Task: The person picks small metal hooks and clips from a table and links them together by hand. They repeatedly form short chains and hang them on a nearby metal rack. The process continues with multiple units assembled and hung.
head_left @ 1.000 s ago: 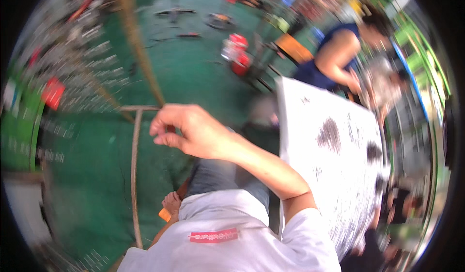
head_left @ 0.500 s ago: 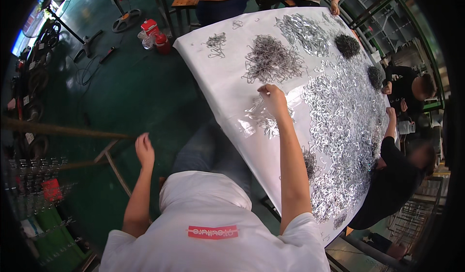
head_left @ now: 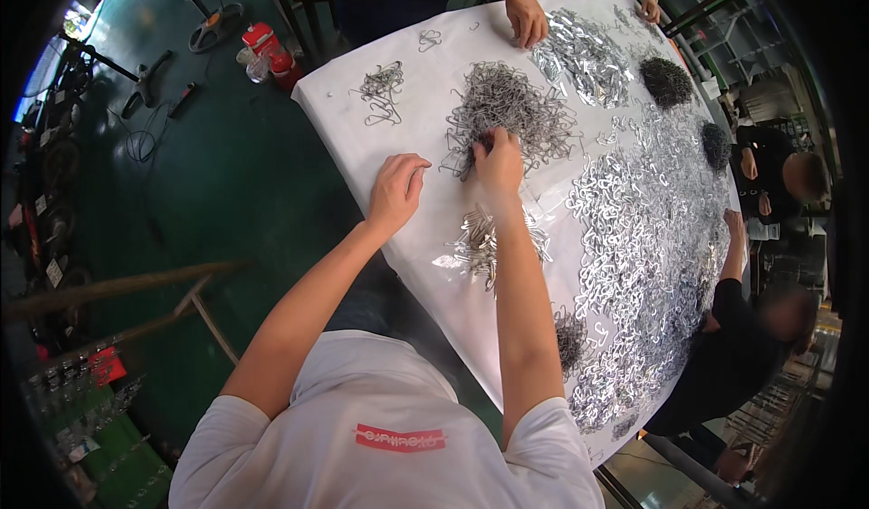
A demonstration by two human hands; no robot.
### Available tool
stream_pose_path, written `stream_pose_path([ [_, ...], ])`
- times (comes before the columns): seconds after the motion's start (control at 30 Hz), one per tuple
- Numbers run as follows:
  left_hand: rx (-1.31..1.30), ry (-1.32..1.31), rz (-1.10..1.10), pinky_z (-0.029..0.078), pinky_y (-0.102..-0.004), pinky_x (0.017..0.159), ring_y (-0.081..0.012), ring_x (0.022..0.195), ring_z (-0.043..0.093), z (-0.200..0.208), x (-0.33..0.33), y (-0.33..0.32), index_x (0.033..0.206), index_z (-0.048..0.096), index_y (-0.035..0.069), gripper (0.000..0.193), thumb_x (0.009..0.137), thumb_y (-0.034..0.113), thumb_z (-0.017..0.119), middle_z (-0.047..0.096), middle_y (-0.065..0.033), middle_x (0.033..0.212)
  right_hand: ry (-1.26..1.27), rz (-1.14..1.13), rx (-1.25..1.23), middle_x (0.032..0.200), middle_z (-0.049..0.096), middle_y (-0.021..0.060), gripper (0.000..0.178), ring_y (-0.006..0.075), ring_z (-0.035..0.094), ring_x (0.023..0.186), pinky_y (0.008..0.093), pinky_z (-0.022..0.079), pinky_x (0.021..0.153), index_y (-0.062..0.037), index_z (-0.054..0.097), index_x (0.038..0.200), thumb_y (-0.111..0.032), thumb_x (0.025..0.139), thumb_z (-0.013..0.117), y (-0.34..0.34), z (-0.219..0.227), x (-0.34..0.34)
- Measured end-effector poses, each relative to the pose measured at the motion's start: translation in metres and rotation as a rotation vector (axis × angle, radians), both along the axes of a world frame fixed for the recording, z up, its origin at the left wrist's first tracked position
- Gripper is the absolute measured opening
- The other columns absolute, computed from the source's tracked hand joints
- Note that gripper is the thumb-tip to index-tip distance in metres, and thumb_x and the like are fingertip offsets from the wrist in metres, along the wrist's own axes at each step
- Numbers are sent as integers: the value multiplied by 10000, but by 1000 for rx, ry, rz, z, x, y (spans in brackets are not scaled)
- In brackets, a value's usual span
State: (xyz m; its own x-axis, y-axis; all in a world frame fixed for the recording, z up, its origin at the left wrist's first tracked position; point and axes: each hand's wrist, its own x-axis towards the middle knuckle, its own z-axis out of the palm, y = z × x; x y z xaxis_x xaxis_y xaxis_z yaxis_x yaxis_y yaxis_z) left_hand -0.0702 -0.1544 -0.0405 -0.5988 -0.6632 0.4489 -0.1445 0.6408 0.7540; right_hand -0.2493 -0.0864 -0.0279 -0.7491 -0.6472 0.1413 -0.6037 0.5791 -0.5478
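A heap of bent wire hooks (head_left: 520,101) lies on the white-covered table (head_left: 416,278). At its near edge is my right hand (head_left: 500,167), the fingers curled down into the wires; what they pinch, if anything, is hidden. To the left, my left hand (head_left: 396,192) hovers at the table's edge, fingers stretched toward the heap and thumb apart, with nothing visible in it. Under my right forearm is a small pile of shiny, narrow metal pieces (head_left: 480,237). A looser cluster of wire hooks (head_left: 382,88) sits farther left.
Shiny flat metal hooks (head_left: 625,264) spread over the right side of the table. A co-worker's hand (head_left: 525,22) rests by a pile of silver pieces (head_left: 588,61) at the far side. Dark wire piles (head_left: 665,83) lie beyond. A wooden bar (head_left: 127,287) stands at left.
My left hand has risen from beside the table to its edge. My right hand has moved up to the wire heap. A co-worker's hand has reached onto the far table edge.
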Motion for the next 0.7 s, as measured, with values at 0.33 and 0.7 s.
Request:
stream_pose_path([
  [0.33, 30, -27, 16, 460, -381, 821, -295, 987, 567, -10, 0, -2, 1051, 618, 46, 224, 849, -34, 564, 622, -108, 1042, 222, 14, -146, 1095, 603, 136, 244, 295, 585, 987, 388, 489, 804, -66, 653, 1055, -12, 819, 621, 14, 15, -20],
  [0.7, -216, -389, 60, 227, -539, 1110, -342, 1346, 345, -13, -5, 3, 1270, 523, 57, 371, 901, 59, 484, 463, -117, 1372, 76, 79, -245, 1044, 620, 122, 242, 294, 606, 933, 377, 487, 804, -37, 668, 1020, 51, 816, 572, 50, 13, 44],
])
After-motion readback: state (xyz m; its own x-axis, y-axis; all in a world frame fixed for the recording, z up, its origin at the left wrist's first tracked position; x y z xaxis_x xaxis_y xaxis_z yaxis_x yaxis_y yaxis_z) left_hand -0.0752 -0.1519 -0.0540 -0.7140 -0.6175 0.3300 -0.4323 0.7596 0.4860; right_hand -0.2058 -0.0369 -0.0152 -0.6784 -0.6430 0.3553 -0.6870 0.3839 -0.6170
